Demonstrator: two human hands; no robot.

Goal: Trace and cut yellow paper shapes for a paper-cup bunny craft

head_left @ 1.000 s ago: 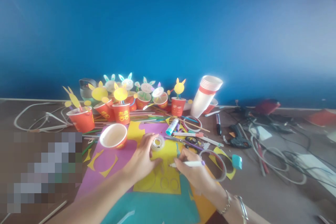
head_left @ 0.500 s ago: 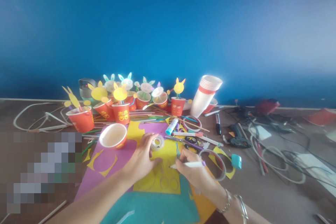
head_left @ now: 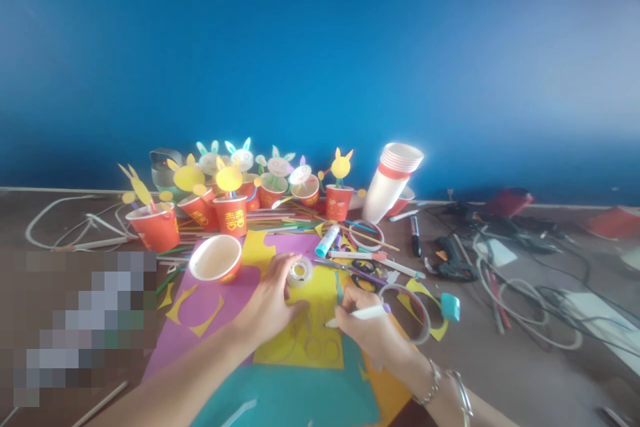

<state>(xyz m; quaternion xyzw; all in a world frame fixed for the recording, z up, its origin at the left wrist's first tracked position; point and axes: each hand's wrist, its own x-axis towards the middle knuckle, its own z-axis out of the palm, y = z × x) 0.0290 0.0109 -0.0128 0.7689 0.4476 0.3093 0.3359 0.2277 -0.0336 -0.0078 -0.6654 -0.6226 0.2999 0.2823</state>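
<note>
A sheet of yellow paper [head_left: 320,297] lies in front of me, with circles and curved outlines drawn on it. My left hand [head_left: 274,300] rests on this sheet, thumb apart from the fingers. Its fingertips are beside a small roll of clear tape [head_left: 300,271]; whether they touch it I cannot tell. In my right hand [head_left: 363,320] is a white marker [head_left: 370,312], pinched between thumb and fingers. The marker's tip is at the sheet, just above the drawn circles. Purple paper [head_left: 173,347] and teal paper [head_left: 295,393] spread underneath.
Red cups [head_left: 233,217] holding paper rabbit figures line the back. A white cup [head_left: 216,259] stands at left, and stacked cups [head_left: 393,183] lean at right. Scissors [head_left: 363,273], a glue stick [head_left: 327,240], a tape ring [head_left: 425,320], a glue gun [head_left: 453,263] and cables surround the papers.
The marker's tip has moved slightly down the yellow sheet with my right hand, and a curved outline above the circles looks longer. My left hand stays in place.
</note>
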